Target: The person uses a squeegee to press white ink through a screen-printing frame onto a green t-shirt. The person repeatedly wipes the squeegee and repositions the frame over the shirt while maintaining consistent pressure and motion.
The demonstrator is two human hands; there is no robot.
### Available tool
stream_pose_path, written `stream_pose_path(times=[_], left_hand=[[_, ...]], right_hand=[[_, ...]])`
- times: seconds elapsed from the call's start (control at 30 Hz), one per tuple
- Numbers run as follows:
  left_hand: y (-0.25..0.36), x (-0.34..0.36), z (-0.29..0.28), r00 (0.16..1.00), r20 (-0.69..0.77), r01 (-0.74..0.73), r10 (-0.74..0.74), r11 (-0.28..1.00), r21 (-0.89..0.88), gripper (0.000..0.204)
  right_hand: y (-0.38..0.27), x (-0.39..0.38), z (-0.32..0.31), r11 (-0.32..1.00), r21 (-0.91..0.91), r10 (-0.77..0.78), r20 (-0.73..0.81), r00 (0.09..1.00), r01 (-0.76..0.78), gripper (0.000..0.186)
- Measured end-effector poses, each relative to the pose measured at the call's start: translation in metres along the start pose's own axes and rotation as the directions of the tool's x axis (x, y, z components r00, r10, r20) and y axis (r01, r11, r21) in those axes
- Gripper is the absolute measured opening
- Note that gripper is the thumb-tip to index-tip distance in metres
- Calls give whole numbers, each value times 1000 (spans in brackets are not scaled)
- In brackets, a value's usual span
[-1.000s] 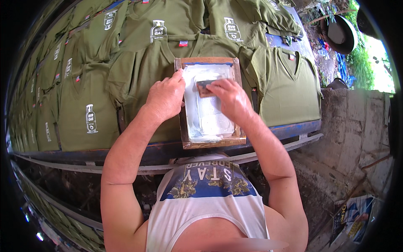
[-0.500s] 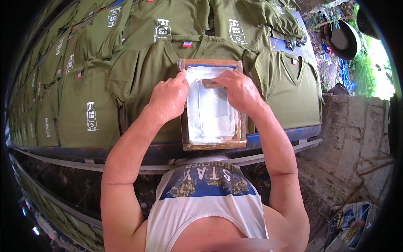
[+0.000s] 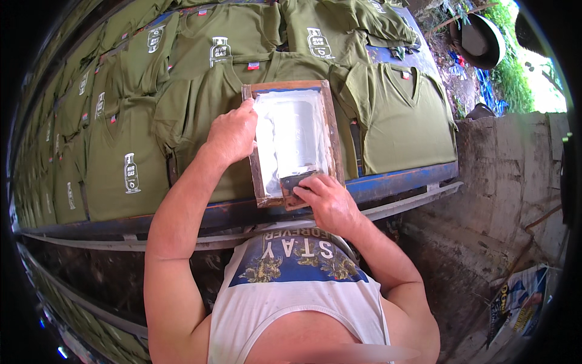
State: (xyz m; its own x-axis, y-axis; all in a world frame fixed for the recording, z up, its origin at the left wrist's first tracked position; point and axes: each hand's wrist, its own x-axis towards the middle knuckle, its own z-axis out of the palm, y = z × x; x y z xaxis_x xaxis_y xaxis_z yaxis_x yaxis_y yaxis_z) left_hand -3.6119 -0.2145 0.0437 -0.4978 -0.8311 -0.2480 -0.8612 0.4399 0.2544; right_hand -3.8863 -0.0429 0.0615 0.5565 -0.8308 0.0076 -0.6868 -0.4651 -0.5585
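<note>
A wooden-framed printing screen (image 3: 333, 130) lies on an olive-green V-neck T-shirt (image 3: 200, 115), its mesh smeared with white ink (image 3: 268, 151). A gas-bottle design shows faintly through the mesh. My left hand (image 3: 233, 132) is closed on the frame's left side near the far corner. At the frame's near end, my right hand (image 3: 330, 203) grips a squeegee (image 3: 292, 193) with a dark, ink-stained face, which rests tilted on the mesh. The screen and my left hand cover much of the shirt beneath.
Several olive T-shirts with white prints (image 3: 131, 173) lie in rows on the long table. One without a visible print (image 3: 403, 133) is right of the screen. A metal rail (image 3: 412, 205) runs along the near table edge; a concrete wall (image 3: 509, 170) stands at right.
My right hand has drawn the squeegee from the screen's far end to its near end. My left hand stays on the frame. The whole view has shifted slightly.
</note>
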Motion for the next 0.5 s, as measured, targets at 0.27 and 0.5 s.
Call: stream_pose_path(times=[0.27, 0.5], left_hand=[[0, -1, 0, 999, -39, -18, 18, 1000, 7, 49], [2, 0, -5, 997, 72, 42, -41, 999, -12, 55]], right_hand=[[9, 2, -28, 996, 83, 37, -62, 997, -32, 48], [8, -13, 18, 1000, 8, -5, -261, 965, 7, 54]])
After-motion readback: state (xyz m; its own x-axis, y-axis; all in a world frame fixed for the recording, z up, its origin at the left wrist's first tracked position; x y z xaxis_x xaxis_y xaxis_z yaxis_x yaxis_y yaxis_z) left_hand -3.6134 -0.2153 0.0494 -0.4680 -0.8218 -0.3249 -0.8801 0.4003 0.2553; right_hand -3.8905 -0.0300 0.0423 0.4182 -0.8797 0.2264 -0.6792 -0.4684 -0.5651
